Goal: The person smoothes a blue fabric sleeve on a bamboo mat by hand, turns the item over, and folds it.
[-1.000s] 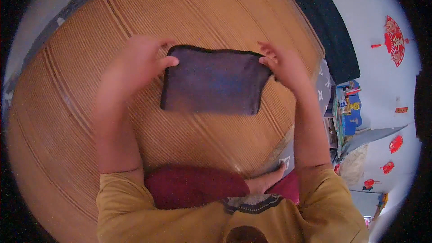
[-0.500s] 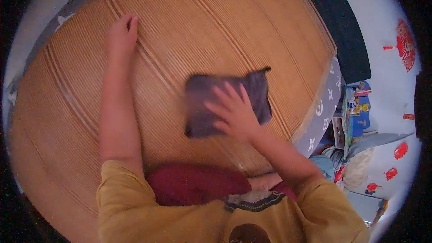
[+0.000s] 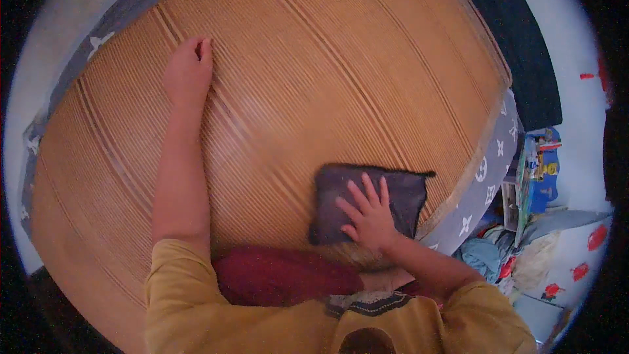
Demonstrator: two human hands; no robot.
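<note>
Two hands: right hand (image 3: 372, 219) and left hand (image 3: 189, 69) well apart, a stretch of striped mat (image 3: 262, 59) between them.
Right hand: palm down on the pouch (image 3: 407, 196), fingers spread wide; I see no grip on it.
Left hand: loosely curled, thumb and fingers drawn together round a small dark gap; whether anything is tucked inside, I cannot tell.
Just changed: a second ago both hands were at the pouch's far corners; now the left is away from it, and the pouch has come closer to the maroon cloth (image 3: 282, 275) over the lap. That seems to leave one flat palm managing it.
Pouch: grey, black-edged, directly beneath the right hand, showing on both sides and narrowly past the fingertips.
Black tab (image 3: 430, 174): at the pouch's corner, beyond and right of that hand.
Patterned grey fabric (image 3: 477, 200): farther right of the right hand, past the mat's edge.
Clothes heap (image 3: 481, 257): farther right again.
</note>
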